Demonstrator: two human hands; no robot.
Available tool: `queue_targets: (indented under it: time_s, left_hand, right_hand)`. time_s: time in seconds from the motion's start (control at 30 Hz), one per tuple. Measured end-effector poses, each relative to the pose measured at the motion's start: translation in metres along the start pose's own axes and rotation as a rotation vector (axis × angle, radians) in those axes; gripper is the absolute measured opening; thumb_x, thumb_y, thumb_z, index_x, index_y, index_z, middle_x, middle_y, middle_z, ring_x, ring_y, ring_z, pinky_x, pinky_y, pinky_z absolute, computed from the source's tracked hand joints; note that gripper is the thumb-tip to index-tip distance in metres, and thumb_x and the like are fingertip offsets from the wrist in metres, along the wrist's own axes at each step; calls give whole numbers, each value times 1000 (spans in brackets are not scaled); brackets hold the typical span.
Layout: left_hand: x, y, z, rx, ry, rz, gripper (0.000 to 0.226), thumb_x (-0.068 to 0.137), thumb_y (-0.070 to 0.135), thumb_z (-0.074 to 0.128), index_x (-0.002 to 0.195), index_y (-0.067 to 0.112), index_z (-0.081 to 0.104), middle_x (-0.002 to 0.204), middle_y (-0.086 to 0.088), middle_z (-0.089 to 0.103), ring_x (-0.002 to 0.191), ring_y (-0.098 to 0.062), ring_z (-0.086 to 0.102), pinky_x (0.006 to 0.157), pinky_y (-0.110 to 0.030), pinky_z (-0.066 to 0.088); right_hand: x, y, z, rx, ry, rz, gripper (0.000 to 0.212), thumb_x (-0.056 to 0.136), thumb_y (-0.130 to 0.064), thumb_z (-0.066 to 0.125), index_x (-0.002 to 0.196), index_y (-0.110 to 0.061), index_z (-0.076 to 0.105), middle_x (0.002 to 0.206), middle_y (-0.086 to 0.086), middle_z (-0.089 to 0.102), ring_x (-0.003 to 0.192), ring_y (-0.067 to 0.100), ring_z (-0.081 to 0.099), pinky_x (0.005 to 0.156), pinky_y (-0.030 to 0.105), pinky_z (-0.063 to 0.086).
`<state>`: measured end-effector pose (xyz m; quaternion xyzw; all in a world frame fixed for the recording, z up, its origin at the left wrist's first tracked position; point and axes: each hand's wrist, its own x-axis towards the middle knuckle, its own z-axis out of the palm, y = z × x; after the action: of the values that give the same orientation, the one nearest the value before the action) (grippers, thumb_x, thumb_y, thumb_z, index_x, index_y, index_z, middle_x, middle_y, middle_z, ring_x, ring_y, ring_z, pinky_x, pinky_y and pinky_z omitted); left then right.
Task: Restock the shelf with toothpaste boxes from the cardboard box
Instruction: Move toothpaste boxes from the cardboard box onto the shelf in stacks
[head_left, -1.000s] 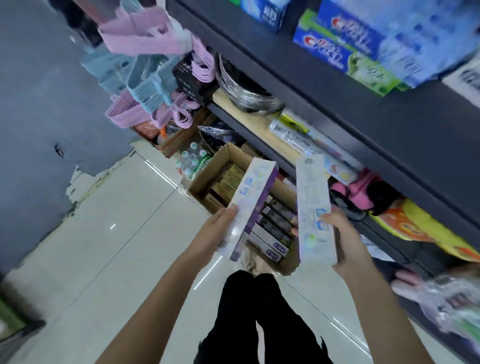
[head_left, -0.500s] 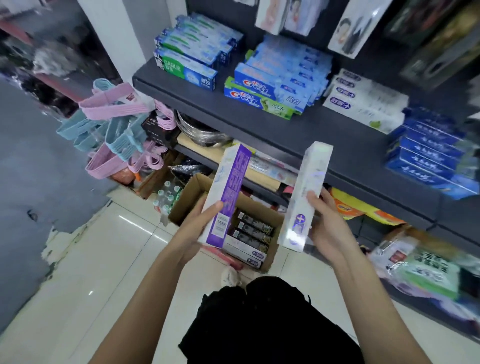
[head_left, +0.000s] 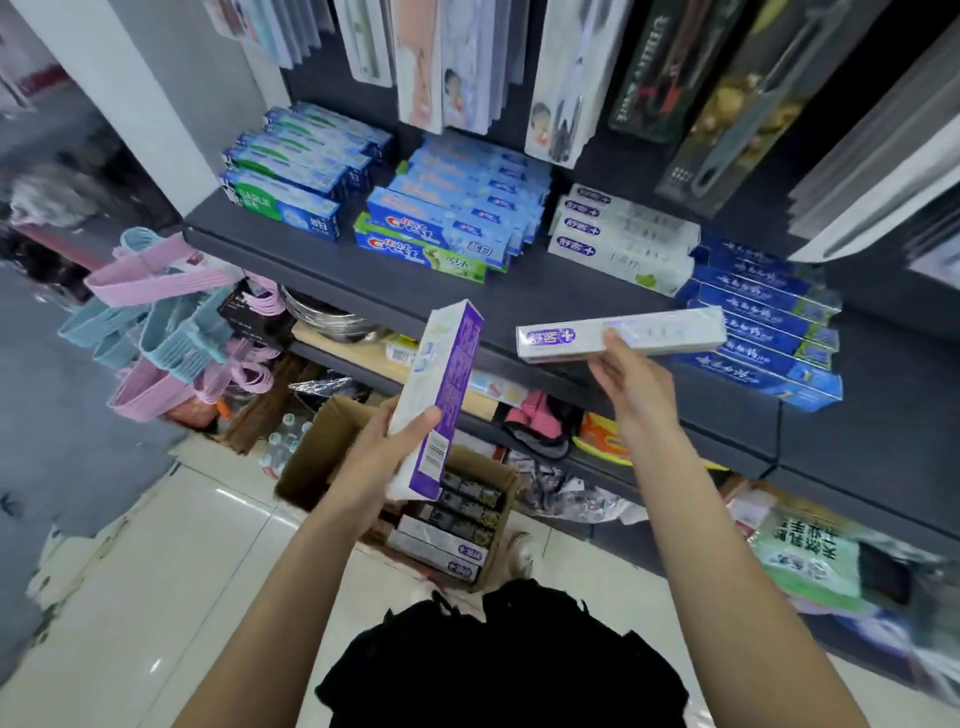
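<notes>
My left hand (head_left: 387, 447) grips a white and purple toothpaste box (head_left: 441, 384), held nearly upright above the open cardboard box (head_left: 306, 457) on the floor. My right hand (head_left: 631, 371) holds a second white and purple toothpaste box (head_left: 660, 332) level, over the front edge of the dark shelf (head_left: 519, 306). A stack of matching white boxes (head_left: 623, 239) lies on that shelf just behind it. Several more toothpaste boxes lie inside the cardboard box.
Blue and green toothpaste stacks (head_left: 447, 218) and dark blue boxes (head_left: 763, 322) flank the white stack. Packaged goods hang above the shelf. Pink and blue hangers (head_left: 166, 322) stick out at the left. Lower shelves hold bags and cloths; white tile floor lies below.
My view has lifted from the floor box to the shelf. My right hand has turned its box from upright to level and raised it to the shelf edge. The left box stays upright.
</notes>
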<state>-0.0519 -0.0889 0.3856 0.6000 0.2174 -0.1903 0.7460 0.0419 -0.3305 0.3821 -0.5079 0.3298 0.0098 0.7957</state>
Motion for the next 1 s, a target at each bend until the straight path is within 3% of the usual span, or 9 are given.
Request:
queue_targets:
  time_s: [0.13, 0.23, 0.37, 0.4, 0.47, 0.57, 0.73, 0.83, 1.0]
  left_hand:
    - [5, 13, 17, -30, 78, 36, 69, 67, 41, 64, 130, 24, 41, 107, -1, 67, 85, -16, 69, 58, -24, 56]
    - [8, 15, 18, -63, 130, 29, 74, 67, 43, 66, 133, 25, 39, 109, -5, 66, 75, -14, 69, 52, -22, 53]
    - [15, 17, 21, -68, 182, 23, 75, 68, 48, 77, 128, 26, 39, 99, -5, 69, 63, -13, 70, 48, -21, 52]
    - [17, 18, 22, -63, 186, 21, 77, 65, 51, 76, 128, 26, 40, 97, -5, 69, 64, -13, 70, 48, -21, 52]
    - [20, 21, 23, -53, 187, 21, 80, 60, 52, 72, 129, 25, 41, 97, -5, 70, 66, -15, 70, 50, -22, 52]
    - [29, 25, 30, -50, 174, 22, 74, 66, 47, 78, 128, 23, 43, 99, -5, 70, 67, -13, 70, 50, -21, 52]
    - [48, 38, 34, -50, -65, -57, 59, 82, 49, 60, 129, 16, 49, 108, -8, 71, 89, -22, 70, 65, -25, 57]
    - [61, 46, 31, -71, -268, -163, 72, 72, 60, 61, 129, 17, 52, 120, -12, 66, 103, -24, 67, 63, -23, 56]
    - [77, 46, 36, -256, -562, -280, 82, 54, 56, 82, 121, 13, 62, 116, -21, 65, 75, -22, 71, 49, -23, 55]
  right_hand:
    - [50, -21, 35, 28, 76, 55, 48, 84, -13, 71, 125, 1, 51, 117, 10, 61, 98, 18, 61, 89, 32, 53]
    - [72, -27, 53, 69, 121, 143, 22, 88, -22, 67, 103, -8, 58, 89, -1, 58, 79, 11, 58, 87, 23, 53]
    - [92, -39, 68, 273, 209, 204, 21, 97, -24, 50, 81, -9, 49, 81, 2, 51, 62, 5, 41, 54, 4, 41]
    - [98, -43, 71, 318, 222, 242, 14, 97, -19, 45, 91, -8, 50, 100, 4, 56, 71, 4, 47, 66, 1, 41]
    - [101, -49, 70, 364, 178, 309, 30, 97, -17, 39, 126, -10, 45, 144, 5, 39, 119, 14, 48, 107, 25, 35]
    - [89, -50, 55, 240, -37, 431, 45, 100, -18, 39, 140, 1, 31, 151, 21, 25, 141, 34, 26, 113, 45, 28]
    - [40, -46, 24, -345, -311, 3, 21, 95, -13, 51, 114, -15, 59, 120, 6, 61, 105, 19, 61, 90, 31, 50]
    - [25, -55, 24, -874, -471, -389, 30, 92, -17, 56, 122, -24, 55, 121, -6, 59, 104, 5, 57, 91, 22, 44]
    - [16, -50, 27, -1272, -636, -838, 58, 90, -24, 60, 143, -27, 35, 146, -1, 32, 136, 14, 27, 111, 29, 22]
